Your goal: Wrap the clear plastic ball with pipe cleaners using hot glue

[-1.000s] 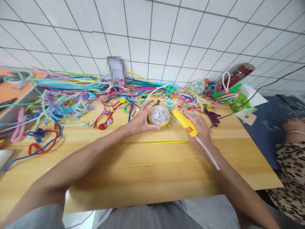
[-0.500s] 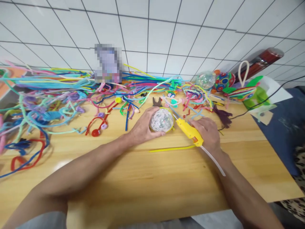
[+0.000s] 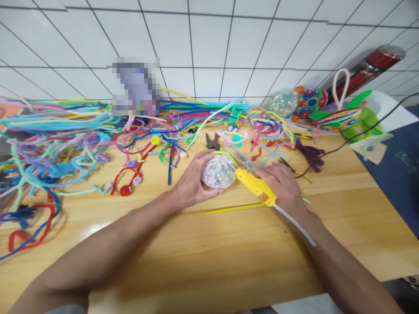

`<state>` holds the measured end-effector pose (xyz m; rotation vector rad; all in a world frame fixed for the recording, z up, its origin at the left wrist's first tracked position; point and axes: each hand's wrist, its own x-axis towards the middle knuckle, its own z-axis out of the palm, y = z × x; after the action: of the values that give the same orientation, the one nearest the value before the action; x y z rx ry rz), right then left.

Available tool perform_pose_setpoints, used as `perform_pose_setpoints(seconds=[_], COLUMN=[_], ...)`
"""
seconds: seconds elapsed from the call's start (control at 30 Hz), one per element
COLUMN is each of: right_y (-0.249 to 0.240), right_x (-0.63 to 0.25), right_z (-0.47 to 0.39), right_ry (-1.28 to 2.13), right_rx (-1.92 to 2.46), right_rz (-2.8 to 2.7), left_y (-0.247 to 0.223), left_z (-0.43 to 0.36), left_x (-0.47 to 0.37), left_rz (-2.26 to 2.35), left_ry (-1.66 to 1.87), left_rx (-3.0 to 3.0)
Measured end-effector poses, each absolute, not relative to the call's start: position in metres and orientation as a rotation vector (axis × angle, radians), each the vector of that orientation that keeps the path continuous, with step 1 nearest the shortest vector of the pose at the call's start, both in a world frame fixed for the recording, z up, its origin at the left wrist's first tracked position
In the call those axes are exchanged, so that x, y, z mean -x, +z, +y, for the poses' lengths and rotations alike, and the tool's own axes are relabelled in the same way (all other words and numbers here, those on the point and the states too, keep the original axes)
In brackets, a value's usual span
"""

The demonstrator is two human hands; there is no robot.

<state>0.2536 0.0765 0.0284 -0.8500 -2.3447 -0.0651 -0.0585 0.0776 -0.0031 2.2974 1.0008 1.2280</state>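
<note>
My left hand [image 3: 190,183] is wrapped round the left side of a clear, dome-shaped ball [image 3: 218,172] with whitish, speckled contents. A yellow pipe cleaner [image 3: 226,154] runs along the ball's far edge. My right hand [image 3: 284,187] grips a yellow hot glue gun [image 3: 253,182], a clear glue stick [image 3: 296,226] trailing from its back end. The gun's tip is at the right side of the ball; whether it touches I cannot tell. A straight yellow pipe cleaner [image 3: 234,209] lies on the table in front. Just behind the ball is a brown piece with two prongs [image 3: 212,141].
Bundles of coloured pipe cleaners [image 3: 65,117] line the wall side of the wooden table [image 3: 183,261]. A second clear ball [image 3: 283,102] and a colourful ornament [image 3: 310,104] stand back right, near a dark red cylinder [image 3: 369,69]. A black cord [image 3: 363,133] crosses the right side.
The glue gun's tip has come down and closer against the ball's right side. The ball has tilted in my left hand, and the whole view has shifted slightly.
</note>
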Motion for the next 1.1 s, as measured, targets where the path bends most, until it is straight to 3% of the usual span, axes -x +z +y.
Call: perform_pose_setpoints(seconds=[1.1], right_y=[0.0296], right_x=[-0.2481], right_z=[0.0753], right_ry=[-0.167], right_rx=[0.785], right_rz=[-2.346], left_y=[-0.0053], left_z=[0.0792], left_x=[0.0564], left_rz=[0.987], left_ry=[1.245], left_rx=[-2.283])
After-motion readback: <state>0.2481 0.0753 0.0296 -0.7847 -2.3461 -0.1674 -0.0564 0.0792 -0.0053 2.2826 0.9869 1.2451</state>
